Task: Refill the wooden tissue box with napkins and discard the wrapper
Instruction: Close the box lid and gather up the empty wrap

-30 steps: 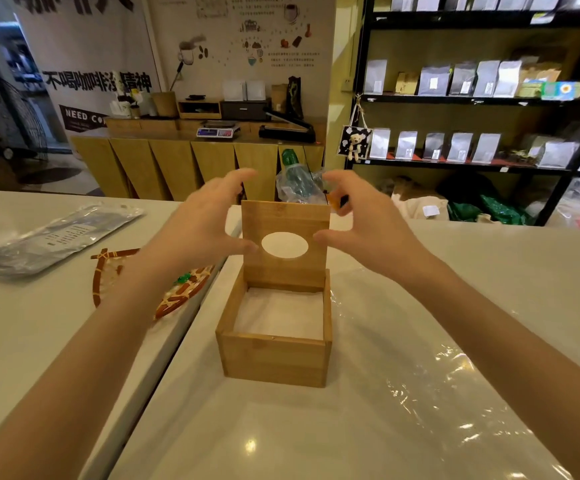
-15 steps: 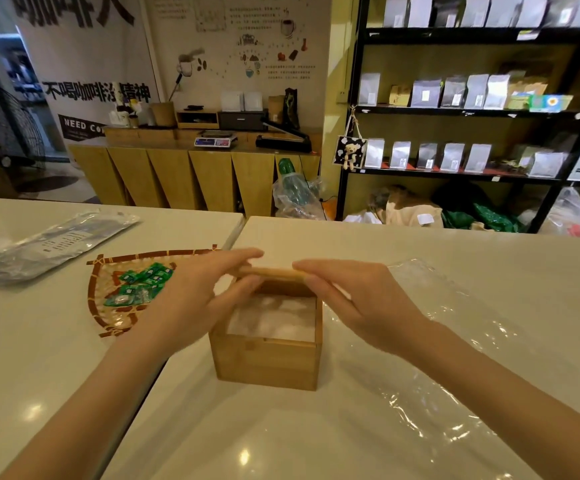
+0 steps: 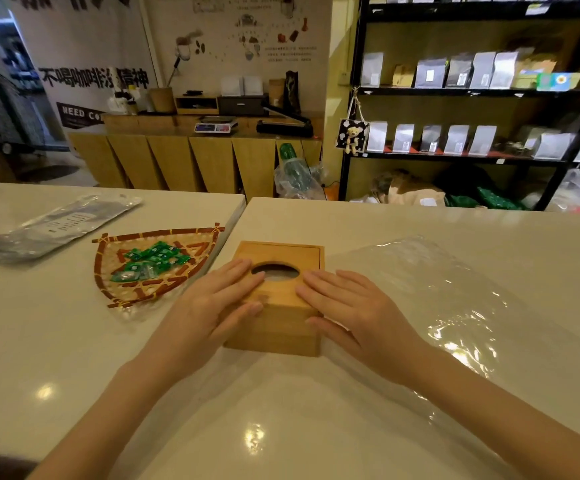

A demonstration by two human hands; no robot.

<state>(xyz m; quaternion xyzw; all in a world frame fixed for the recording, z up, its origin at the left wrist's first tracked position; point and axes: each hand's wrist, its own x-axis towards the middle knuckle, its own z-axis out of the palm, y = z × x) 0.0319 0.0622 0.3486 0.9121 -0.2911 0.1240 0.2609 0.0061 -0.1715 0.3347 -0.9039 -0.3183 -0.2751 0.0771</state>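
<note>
The wooden tissue box (image 3: 278, 299) sits mid-bench, just right of the seam between the two tops, lid (image 3: 281, 268) down with the oval slot facing up. Both hands lie flat on the lid: left hand (image 3: 219, 303) on the left side of the slot, right hand (image 3: 347, 310) on the right, fingers spread open and pressing, not gripping anything. The box looks rigid and light, with smooth sides, so it'd likely slide on that glossy bench if shoved; taking it by two opposite side walls seems best. The clear plastic wrapper (image 3: 430, 299) lies flat to the right, touching or nearly touching the box. It's flimsy, crinkly and slippery, so pinching an edge and scrunching it into a ball should work better than lifting it flat.
</note>
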